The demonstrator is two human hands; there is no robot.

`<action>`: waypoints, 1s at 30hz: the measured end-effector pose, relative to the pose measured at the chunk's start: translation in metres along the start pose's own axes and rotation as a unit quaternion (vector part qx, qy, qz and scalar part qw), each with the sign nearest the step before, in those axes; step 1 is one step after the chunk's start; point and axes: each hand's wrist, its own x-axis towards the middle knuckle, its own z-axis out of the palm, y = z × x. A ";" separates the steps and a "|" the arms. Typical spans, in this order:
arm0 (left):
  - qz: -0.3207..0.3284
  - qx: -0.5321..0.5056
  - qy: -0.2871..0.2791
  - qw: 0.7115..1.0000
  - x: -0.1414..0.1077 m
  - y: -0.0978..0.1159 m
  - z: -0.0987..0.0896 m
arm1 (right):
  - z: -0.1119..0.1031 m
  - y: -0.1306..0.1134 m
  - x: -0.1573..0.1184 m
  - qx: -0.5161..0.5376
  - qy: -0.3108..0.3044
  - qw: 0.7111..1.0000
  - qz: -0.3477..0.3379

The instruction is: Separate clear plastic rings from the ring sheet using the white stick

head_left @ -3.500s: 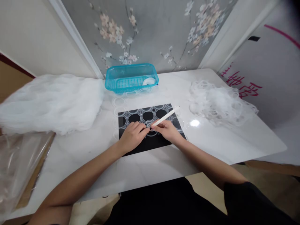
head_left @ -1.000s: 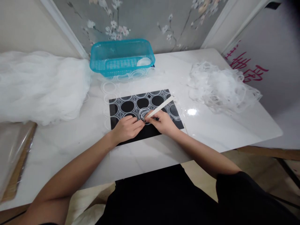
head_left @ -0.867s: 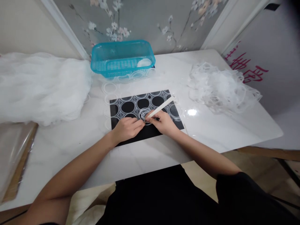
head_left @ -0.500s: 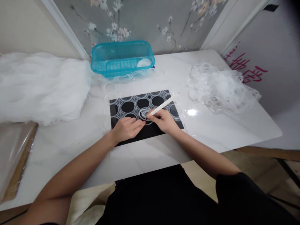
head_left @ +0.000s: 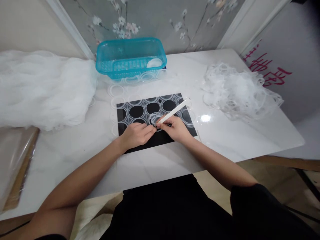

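A black rectangular board [head_left: 162, 138] lies on the table with a sheer, ring-patterned sheet [head_left: 144, 106] over its upper part. My right hand [head_left: 175, 127] is closed round a slim white stick-like tool [head_left: 174, 110], which slants up to the right; its exact kind does not show. My left hand [head_left: 137, 134] rests on the lower left of the board with its fingers curled together. Its fingertips meet those of my right hand, and what they pinch, if anything, is hidden. Just above the fingertips sits a small bunch of loose translucent rings [head_left: 155, 118].
A blue plastic basket [head_left: 130, 72] with a white translucent piece [head_left: 154, 62] inside stands at the back. White sheer material [head_left: 42, 90] is heaped on the left, and ring-patterned scraps [head_left: 237, 90] on the right. A clear-wrapped flat package [head_left: 16, 163] lies front left.
The view has shifted slightly. Both hands stay at nearly the same spot on the board, the left fingertips now closer against the right ones. The white tool is still held.
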 end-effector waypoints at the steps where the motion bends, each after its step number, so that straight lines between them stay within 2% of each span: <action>1: -0.005 -0.006 -0.013 1.000 -0.001 0.001 0.000 | 0.001 0.001 -0.001 -0.022 0.004 1.000 -0.009; 7: -0.046 -0.030 -0.056 0.997 -0.006 0.006 -0.002 | 0.000 0.006 -0.003 -0.056 -0.003 0.998 -0.005; 30: -0.059 -0.038 -0.091 0.993 -0.004 0.016 -0.006 | -0.001 0.000 -0.004 -0.091 -0.013 0.996 -0.002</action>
